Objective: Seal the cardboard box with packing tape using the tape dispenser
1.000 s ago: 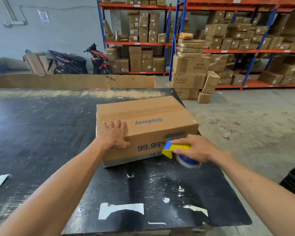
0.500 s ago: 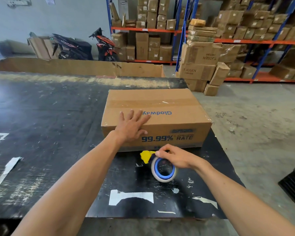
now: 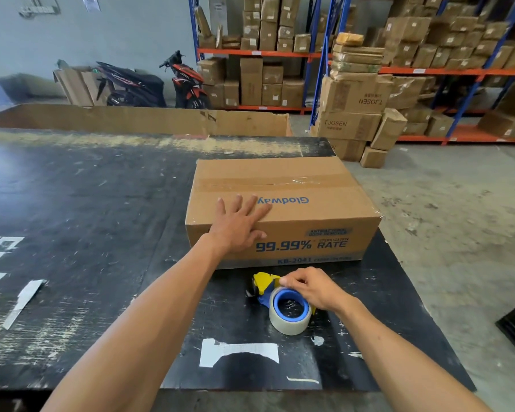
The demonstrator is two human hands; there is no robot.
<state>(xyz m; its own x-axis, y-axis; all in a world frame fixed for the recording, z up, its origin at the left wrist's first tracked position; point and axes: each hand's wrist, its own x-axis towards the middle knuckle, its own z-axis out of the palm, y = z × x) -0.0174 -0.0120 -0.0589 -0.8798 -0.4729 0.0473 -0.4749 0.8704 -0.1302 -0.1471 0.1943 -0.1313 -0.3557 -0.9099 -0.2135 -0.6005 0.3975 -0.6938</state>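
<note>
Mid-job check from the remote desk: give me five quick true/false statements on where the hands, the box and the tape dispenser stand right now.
1. The left hand lies flat, fingers spread, on the cardboard box. True.
2. The right hand presses the tape dispenser against the box top. False: the dispenser rests on the black table, in front of the box.
3. A strip of clear tape already runs along the top seam. True.
4. The box flaps stand open. False: they are folded shut.
5. The box sits on the floor. False: it sits on the table near its right edge.
</note>
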